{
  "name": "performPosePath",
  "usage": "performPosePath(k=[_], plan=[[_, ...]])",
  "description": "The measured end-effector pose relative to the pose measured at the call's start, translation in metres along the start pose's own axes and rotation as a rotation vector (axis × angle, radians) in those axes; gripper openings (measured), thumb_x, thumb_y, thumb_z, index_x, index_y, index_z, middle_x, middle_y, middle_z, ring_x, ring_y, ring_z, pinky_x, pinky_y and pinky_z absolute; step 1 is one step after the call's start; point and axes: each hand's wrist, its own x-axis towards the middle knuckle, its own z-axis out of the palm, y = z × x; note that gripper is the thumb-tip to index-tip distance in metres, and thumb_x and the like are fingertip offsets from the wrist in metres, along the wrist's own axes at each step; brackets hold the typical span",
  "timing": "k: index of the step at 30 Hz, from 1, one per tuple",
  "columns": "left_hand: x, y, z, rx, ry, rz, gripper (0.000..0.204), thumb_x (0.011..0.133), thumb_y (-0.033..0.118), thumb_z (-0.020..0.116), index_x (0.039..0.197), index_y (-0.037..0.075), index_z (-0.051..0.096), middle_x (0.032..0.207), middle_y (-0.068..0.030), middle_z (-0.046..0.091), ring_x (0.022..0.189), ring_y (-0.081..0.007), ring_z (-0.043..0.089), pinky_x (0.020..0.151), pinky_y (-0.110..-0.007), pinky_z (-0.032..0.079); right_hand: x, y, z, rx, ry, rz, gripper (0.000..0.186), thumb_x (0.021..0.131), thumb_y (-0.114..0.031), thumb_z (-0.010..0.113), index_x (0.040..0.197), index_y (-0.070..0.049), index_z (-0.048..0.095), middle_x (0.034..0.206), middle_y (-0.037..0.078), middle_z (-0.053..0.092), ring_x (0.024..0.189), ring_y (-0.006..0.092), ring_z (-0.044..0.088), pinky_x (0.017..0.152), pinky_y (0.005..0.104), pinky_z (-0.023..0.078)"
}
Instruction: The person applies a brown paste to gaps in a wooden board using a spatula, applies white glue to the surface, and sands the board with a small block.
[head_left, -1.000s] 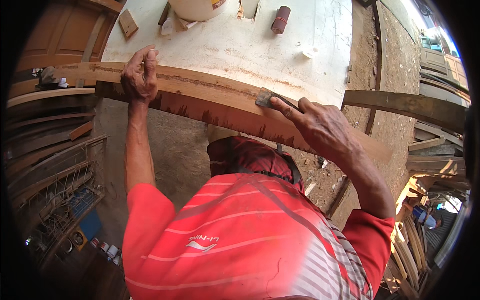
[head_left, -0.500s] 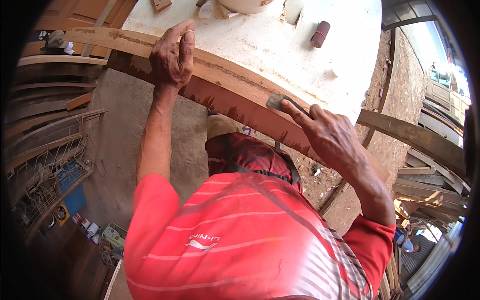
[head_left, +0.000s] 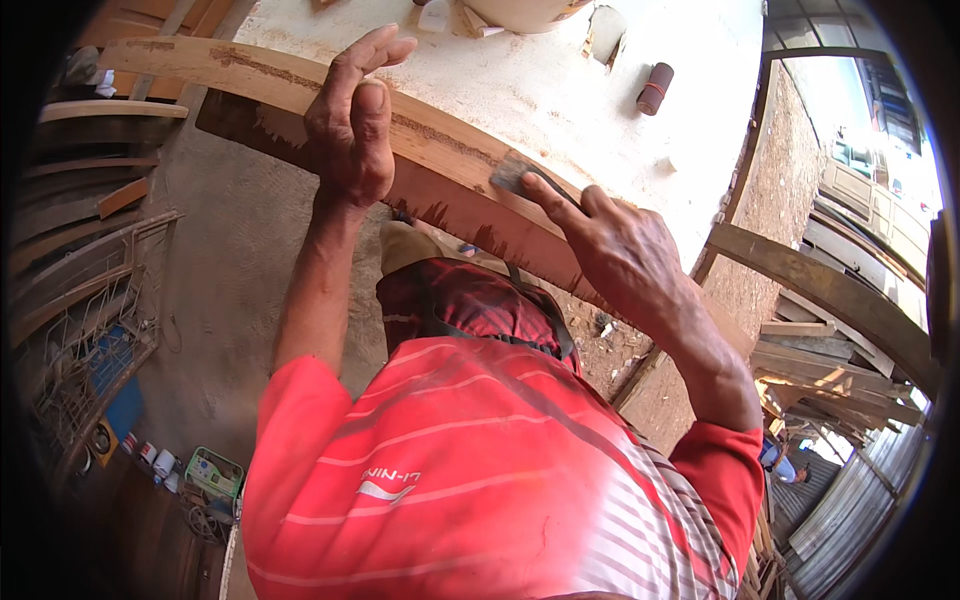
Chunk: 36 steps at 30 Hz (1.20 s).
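White table (head_left: pixel 560 110) shows at the top middle, with a brown roll (head_left: pixel 655 89) at upper right. One long board (head_left: pixel 440 140) slants from upper left down to the right. Left hand (head_left: pixel 352 140) sits at the board, upper middle, fingers up and a bit spread. Right hand (head_left: pixel 625 240), right of the middle, grips a scraper (head_left: pixel 513 174) on the board.

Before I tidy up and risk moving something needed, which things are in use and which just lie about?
In use:
scraper, in the right hand
wooden board, at the left hand

Apparently just lying about:
maroon roll
pale tub
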Motion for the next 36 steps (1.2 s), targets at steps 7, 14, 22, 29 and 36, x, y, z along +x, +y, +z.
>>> performPosePath(k=[7,14,22,29,36], plan=[[-0.043,0.010,-0.052,-0.008,0.276,-0.195,0.071,0.113,0.052,0.026,0.132,-0.008,0.060,0.111,-0.0189,0.073,0.103,-0.0245,0.071,0.092,-0.035,0.057,-0.065,0.016,0.009,0.026,-0.051,0.147,0.062,0.098,-0.004,0.060,0.156,-0.024,0.051,0.078,0.005,0.053,0.064,0.0166,0.058,0.055,0.0356,0.050],[-0.110,0.045,-0.023,-0.022,0.299,-0.449,0.067,0.114,0.049,0.028,0.130,-0.006,0.062,0.104,-0.0139,0.072,0.094,-0.0197,0.068,0.085,-0.034,0.056,-0.022,0.016,0.005,-0.012,0.021,-0.028,0.072,0.093,-0.008,0.069,0.159,-0.020,0.045,0.084,0.009,0.058,0.068,0.0216,0.065,0.057,0.0385,0.055],[-0.159,0.067,0.002,0.006,0.178,-0.602,0.051,0.115,0.038,0.039,0.122,-0.004,0.067,0.098,-0.0097,0.071,0.090,-0.0179,0.066,0.082,-0.034,0.054,0.020,0.001,0.007,-0.056,0.077,-0.135,0.070,0.096,-0.005,0.058,0.162,-0.022,0.041,0.085,0.008,0.057,0.067,0.0215,0.063,0.057,0.0372,0.053],[-0.166,0.051,-0.039,-0.057,0.078,-0.661,0.038,0.114,0.030,0.048,0.119,-0.002,0.068,0.096,-0.0083,0.072,0.090,-0.0151,0.069,0.083,-0.031,0.055,0.060,-0.016,-0.010,-0.035,0.022,-0.136,0.071,0.095,-0.006,0.059,0.162,-0.021,0.041,0.085,0.010,0.058,0.072,0.0261,0.067,0.059,0.0406,0.055],[-0.180,0.035,-0.098,0.116,0.146,-0.828,0.047,0.113,0.039,0.045,0.119,-0.001,0.070,0.093,-0.0079,0.071,0.089,-0.0167,0.066,0.085,-0.033,0.054,0.096,-0.032,-0.032,-0.050,-0.053,-0.201,0.069,0.096,-0.005,0.057,0.160,-0.023,0.041,0.084,0.011,0.058,0.066,0.0274,0.067,0.056,0.0438,0.054]])
